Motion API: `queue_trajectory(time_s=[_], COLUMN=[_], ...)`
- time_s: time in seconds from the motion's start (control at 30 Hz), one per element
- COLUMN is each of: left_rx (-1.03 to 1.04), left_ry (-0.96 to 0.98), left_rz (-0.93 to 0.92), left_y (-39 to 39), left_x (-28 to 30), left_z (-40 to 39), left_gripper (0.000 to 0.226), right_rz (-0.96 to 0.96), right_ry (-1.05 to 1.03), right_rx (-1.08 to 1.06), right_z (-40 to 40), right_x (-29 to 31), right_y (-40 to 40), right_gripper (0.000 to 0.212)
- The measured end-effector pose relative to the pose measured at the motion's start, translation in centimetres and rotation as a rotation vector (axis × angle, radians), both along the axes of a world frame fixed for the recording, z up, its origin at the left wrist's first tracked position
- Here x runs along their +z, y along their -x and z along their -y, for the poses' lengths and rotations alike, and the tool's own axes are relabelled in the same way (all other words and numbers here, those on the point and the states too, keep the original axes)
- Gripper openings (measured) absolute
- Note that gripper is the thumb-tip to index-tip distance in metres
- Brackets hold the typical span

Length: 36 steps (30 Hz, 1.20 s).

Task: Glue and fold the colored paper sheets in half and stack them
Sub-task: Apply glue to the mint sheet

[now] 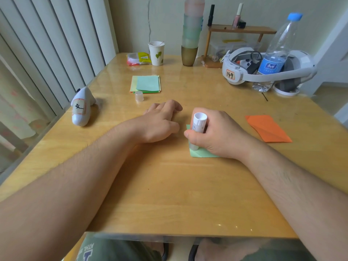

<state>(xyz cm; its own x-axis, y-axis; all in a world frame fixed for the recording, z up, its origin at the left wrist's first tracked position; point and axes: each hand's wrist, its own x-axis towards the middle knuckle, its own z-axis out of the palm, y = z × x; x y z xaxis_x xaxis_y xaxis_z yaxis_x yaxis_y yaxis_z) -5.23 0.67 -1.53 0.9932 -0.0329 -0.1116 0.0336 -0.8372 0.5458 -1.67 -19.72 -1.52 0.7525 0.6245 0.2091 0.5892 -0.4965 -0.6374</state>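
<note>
— While the right hand [218,134] grips the white glue stick [197,129], which way does it point?
— Nearly upright, tip down on the green sheet [201,152], mid-table [169,194].
— And the left hand [162,123]?
— Flat, fingers relaxed, beside it.
— Anything readable?
— "149" on the headset [243,72]. Orange folded sheet [267,128] right; paper stack [146,83] and clear cap [139,96] beyond.

Glossy wooden table [169,185] beside pale vertical blinds [47,53], cream wall [165,21] behind (cracked), small wooden shelf [243,30].
</note>
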Motion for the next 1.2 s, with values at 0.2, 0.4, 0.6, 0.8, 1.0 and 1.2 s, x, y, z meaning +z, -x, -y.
queue_trajectory(time_s=[0.2,0.4,0.6,0.8,1.0,1.2], left_rx=[-0.012,-0.016,-0.017,-0.037,-0.038,-0.043], left_ry=[-0.025,-0.054,-0.064,-0.117,-0.127,-0.135], left_rz=[0.006,0.019,0.025,0.063,0.066,0.069], left_y=[-0.1,-0.2,-0.3,-0.4,-0.4,-0.4], left_x=[-0.2,-0.4,-0.6,-0.8,-0.9,-1.0], left_z=[-0.1,-0.1,-0.2,-0.1,-0.1,0.0], left_gripper=[0.072,0.071,0.07,0.068,0.07,0.07], right_rz=[-0.044,-0.077,-0.134,-0.098,-0.01,-0.002], right_ry=[-0.016,-0.016,-0.067,-0.284,-0.155,-0.096], right_rx=[0.084,0.124,0.135,0.044,0.038,0.122], right_z=[0.2,0.3,0.2,0.5,1.0,0.8], right_x=[0.2,0.5,0.3,0.5,0.0,-0.2], right_y=[0.6,0.7,0.4,-0.5,-0.8,-0.4], right_gripper=[0.035,0.034,0.035,0.043,0.031,0.023])
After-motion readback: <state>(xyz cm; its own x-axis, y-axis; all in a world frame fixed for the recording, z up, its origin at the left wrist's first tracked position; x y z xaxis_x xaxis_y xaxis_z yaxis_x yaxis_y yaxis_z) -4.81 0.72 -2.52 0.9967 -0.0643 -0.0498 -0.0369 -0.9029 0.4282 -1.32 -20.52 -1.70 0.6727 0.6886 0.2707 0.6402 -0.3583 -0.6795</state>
